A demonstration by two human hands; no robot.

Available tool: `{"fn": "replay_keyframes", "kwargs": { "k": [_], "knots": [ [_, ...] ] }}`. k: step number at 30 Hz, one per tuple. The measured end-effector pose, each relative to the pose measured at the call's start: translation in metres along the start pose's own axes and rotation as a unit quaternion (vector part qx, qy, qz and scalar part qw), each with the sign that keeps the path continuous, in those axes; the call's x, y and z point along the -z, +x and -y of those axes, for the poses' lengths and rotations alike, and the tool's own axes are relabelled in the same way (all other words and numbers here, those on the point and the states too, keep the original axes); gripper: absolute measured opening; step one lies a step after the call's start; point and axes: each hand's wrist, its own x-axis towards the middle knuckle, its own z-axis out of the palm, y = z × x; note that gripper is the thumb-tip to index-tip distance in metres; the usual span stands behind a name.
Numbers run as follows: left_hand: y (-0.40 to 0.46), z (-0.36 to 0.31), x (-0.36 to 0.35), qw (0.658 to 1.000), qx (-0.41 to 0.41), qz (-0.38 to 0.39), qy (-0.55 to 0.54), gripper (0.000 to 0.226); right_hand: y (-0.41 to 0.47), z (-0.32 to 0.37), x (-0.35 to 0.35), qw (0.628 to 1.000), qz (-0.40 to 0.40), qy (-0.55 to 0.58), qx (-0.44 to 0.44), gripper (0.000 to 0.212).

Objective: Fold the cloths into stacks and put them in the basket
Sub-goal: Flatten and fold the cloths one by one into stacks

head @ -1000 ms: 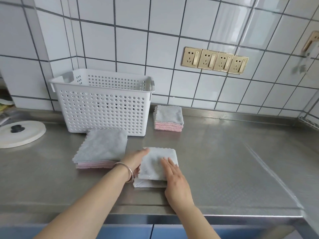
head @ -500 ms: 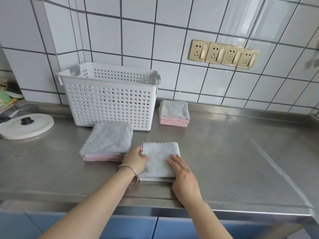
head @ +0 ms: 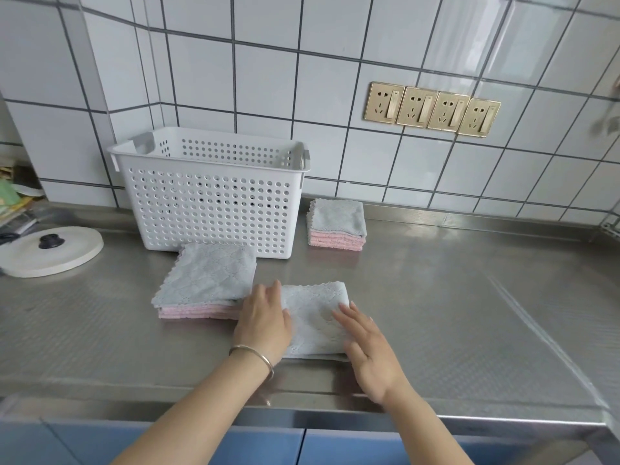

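Observation:
A folded grey cloth (head: 313,315) lies on the steel counter near the front edge. My left hand (head: 265,322) rests flat on its left side, fingers straight. My right hand (head: 367,352) presses its right side with straight fingers. Just left of it sits a wider stack of grey and pink cloths (head: 206,285). A smaller folded stack (head: 337,224), grey on top and pink below, stands at the back by the wall. The white perforated basket (head: 211,209) stands behind the left stack; I see nothing inside it from here.
A round white lid with a black knob (head: 50,251) lies at the far left of the counter (head: 469,313). Four gold wall sockets (head: 431,109) are on the tiled wall. Clutter shows at the left edge. The counter's front edge runs just below my wrists.
The lower flap that stuck out under the cloth is now tucked, giving one neat folded piece. Both hands have spread flat on it, the left sliding onto its left edge.

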Motion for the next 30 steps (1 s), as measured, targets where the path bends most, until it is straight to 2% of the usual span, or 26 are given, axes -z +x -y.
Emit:
{"fn": "replay_keyframes", "kwargs": {
  "k": [2, 3, 6, 9, 11, 15, 18, 20, 22, 23, 26, 30],
  "knots": [
    [-0.001, -0.008, -0.005, 0.992, -0.109, -0.047, 0.034, 0.039, 0.014, 0.0, 0.007, 0.999, -0.026, 0.016, -0.013, 0.069],
    [0.0, -0.015, -0.005, 0.989, -0.136, -0.001, 0.053, 0.041, 0.023, 0.0, 0.009, 1.0, -0.021, -0.01, -0.019, 0.066],
    [0.002, -0.021, -0.014, 0.976, -0.097, 0.167, 0.099, 0.058, 0.039, 0.003, 0.005, 0.984, 0.07, -0.165, -0.025, 0.065],
    [0.001, -0.014, -0.023, 0.973, -0.058, 0.2, 0.104, 0.065, 0.041, 0.003, -0.009, 0.964, 0.143, -0.219, -0.053, 0.059],
    [0.001, -0.011, -0.024, 0.972, -0.048, 0.211, 0.091, 0.066, 0.041, 0.002, -0.012, 0.966, 0.142, -0.203, -0.075, 0.052],
    [0.005, -0.011, -0.019, 0.973, -0.045, 0.218, 0.062, 0.068, 0.044, 0.004, -0.012, 0.964, 0.139, -0.211, -0.086, 0.053],
    [0.004, -0.009, -0.009, 0.979, -0.021, 0.202, -0.005, 0.066, 0.045, 0.008, -0.012, 0.975, 0.124, -0.157, -0.099, 0.055],
    [0.0, -0.005, -0.002, 0.989, 0.028, 0.135, -0.057, 0.056, 0.044, 0.011, -0.009, 0.987, 0.043, -0.075, -0.134, 0.059],
    [-0.004, -0.001, 0.003, 0.99, 0.073, 0.087, -0.081, 0.049, 0.041, 0.015, -0.005, 0.977, -0.053, 0.004, -0.206, 0.059],
    [-0.006, -0.001, 0.004, 0.988, 0.086, 0.084, -0.095, 0.048, 0.04, 0.017, -0.004, 0.967, -0.075, 0.032, -0.24, 0.059],
    [-0.009, -0.005, 0.005, 0.985, 0.092, 0.092, -0.111, 0.047, 0.039, 0.02, -0.005, 0.954, -0.062, 0.054, -0.289, 0.059],
    [-0.008, -0.001, 0.003, 0.975, 0.122, 0.084, -0.166, 0.045, 0.03, 0.026, -0.009, 0.955, -0.068, 0.061, -0.282, 0.056]
  ]
}}
